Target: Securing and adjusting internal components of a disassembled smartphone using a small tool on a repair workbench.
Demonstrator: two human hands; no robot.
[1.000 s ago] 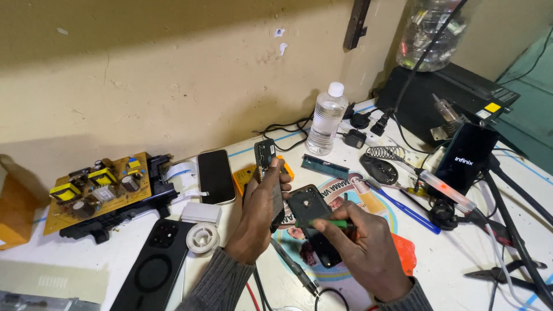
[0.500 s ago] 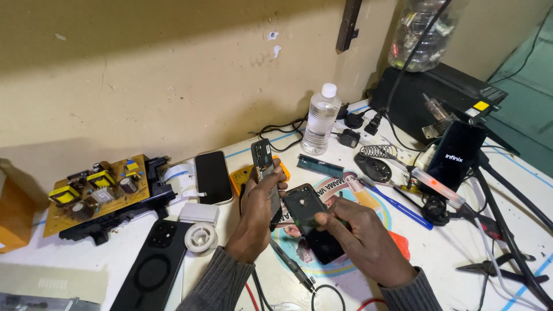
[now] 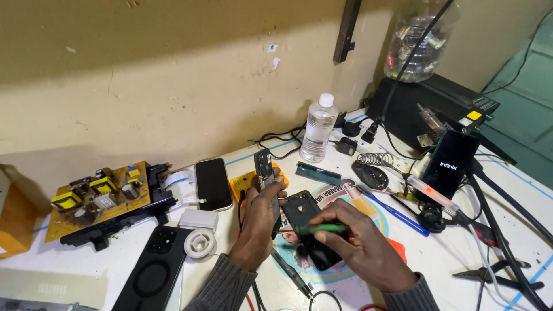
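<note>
Right hand [image 3: 363, 250] pinches a green-handled tool [image 3: 322, 228] over the opened black phone body [image 3: 311, 230], which lies on the round printed mat [image 3: 368, 216]. Left hand [image 3: 262, 222] grips a narrow dark phone frame [image 3: 265, 170] upright. Behind: black smartphone [image 3: 213, 183], clear plastic bottle [image 3: 318, 129], brown circuit board [image 3: 95, 196].

A scuffed beige wall [image 3: 173, 75] rises behind the white surface [image 3: 518, 190] marked with blue lines; a dark bar [image 3: 347, 29] hangs on the wall, teal panelling [image 3: 530, 86] at right
</note>
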